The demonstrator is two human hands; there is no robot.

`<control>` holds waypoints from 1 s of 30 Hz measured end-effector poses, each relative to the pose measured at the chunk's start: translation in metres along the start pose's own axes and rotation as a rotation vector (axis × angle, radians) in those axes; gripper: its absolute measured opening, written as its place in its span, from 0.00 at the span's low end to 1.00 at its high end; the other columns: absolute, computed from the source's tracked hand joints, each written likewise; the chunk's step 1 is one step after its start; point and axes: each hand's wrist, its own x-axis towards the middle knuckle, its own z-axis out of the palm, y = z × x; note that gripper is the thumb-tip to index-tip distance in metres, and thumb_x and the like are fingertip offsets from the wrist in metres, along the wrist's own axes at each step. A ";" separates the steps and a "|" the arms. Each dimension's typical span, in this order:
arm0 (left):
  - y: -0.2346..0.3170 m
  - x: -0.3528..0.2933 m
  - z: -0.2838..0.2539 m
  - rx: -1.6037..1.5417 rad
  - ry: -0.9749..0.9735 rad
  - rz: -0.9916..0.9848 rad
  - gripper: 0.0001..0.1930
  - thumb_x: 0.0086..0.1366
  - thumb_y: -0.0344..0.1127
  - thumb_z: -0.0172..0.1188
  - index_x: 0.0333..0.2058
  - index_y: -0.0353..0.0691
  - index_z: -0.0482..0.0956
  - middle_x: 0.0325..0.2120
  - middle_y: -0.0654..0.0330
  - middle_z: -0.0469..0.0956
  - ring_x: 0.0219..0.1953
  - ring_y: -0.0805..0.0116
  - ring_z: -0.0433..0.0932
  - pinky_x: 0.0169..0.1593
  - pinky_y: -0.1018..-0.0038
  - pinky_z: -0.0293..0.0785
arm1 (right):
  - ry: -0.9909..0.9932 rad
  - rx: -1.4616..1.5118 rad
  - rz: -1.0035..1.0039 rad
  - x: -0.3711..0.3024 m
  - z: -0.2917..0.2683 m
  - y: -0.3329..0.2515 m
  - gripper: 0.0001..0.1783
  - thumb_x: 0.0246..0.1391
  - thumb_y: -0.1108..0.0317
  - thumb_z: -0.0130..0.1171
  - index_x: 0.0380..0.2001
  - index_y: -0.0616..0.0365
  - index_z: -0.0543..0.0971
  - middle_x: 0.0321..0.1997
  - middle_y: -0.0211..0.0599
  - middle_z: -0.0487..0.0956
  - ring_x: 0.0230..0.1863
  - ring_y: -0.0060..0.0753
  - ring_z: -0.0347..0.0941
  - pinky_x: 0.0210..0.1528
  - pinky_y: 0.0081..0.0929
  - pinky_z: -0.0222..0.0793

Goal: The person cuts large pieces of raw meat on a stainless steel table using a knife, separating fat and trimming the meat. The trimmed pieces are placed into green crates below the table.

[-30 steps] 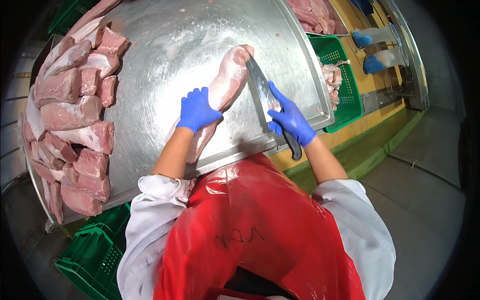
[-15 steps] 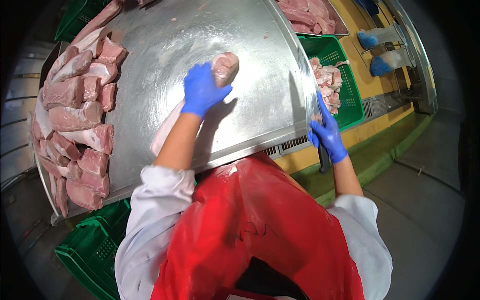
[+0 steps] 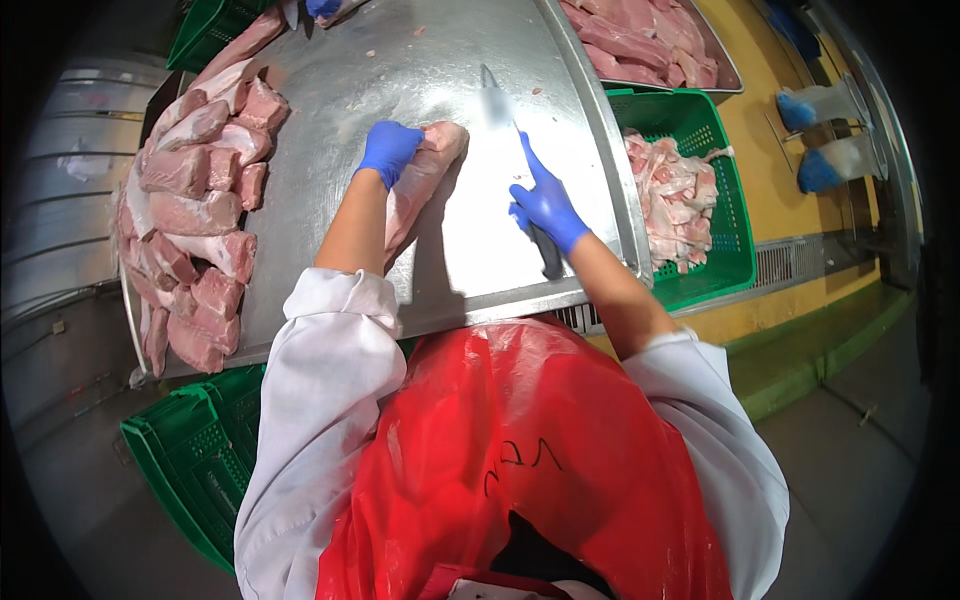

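Left hand [image 3: 388, 150] clamps the long meat cut [image 3: 420, 180] flat on the counter [image 3: 470, 250]. Right hand [image 3: 545, 205] grips the knife [image 3: 515, 160]; keep its blade angled away from the left fingers.

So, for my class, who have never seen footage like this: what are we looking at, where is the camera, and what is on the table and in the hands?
The camera sits on a person's head and looks down, so edges bend. The person wears a red apron and blue gloves. The left hand presses a long cut of raw meat on the steel table. The right hand grips a knife. More meat pieces are piled at the left; a green crate of trimmings stands at the right.
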 end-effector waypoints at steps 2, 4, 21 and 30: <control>-0.004 -0.006 -0.003 -0.202 -0.033 -0.056 0.14 0.58 0.38 0.64 0.25 0.29 0.82 0.21 0.52 0.79 0.22 0.63 0.77 0.29 0.66 0.73 | -0.052 0.002 -0.037 0.048 0.024 -0.015 0.48 0.61 0.74 0.54 0.78 0.35 0.44 0.43 0.48 0.78 0.27 0.31 0.79 0.27 0.29 0.80; 0.036 -0.025 -0.011 -0.404 -0.080 -0.115 0.11 0.58 0.35 0.63 0.25 0.30 0.82 0.19 0.56 0.77 0.21 0.67 0.75 0.27 0.68 0.71 | -0.113 0.146 -0.002 0.092 0.038 -0.026 0.46 0.63 0.73 0.54 0.78 0.40 0.46 0.32 0.38 0.78 0.25 0.28 0.77 0.25 0.28 0.75; 0.038 -0.027 -0.069 -0.994 0.019 -0.328 0.08 0.64 0.28 0.58 0.35 0.28 0.83 0.23 0.63 0.75 0.24 0.74 0.71 0.27 0.77 0.65 | -0.722 -0.625 -0.140 0.079 -0.007 -0.046 0.42 0.66 0.70 0.44 0.77 0.22 0.47 0.23 0.33 0.76 0.21 0.27 0.76 0.32 0.28 0.79; 0.050 -0.019 -0.088 -1.323 -0.091 -0.322 0.07 0.69 0.29 0.54 0.38 0.30 0.76 0.26 0.61 0.74 0.25 0.72 0.69 0.31 0.78 0.69 | -0.623 -0.329 -0.006 0.077 0.057 -0.028 0.43 0.66 0.70 0.48 0.77 0.26 0.44 0.22 0.34 0.77 0.18 0.25 0.74 0.24 0.25 0.78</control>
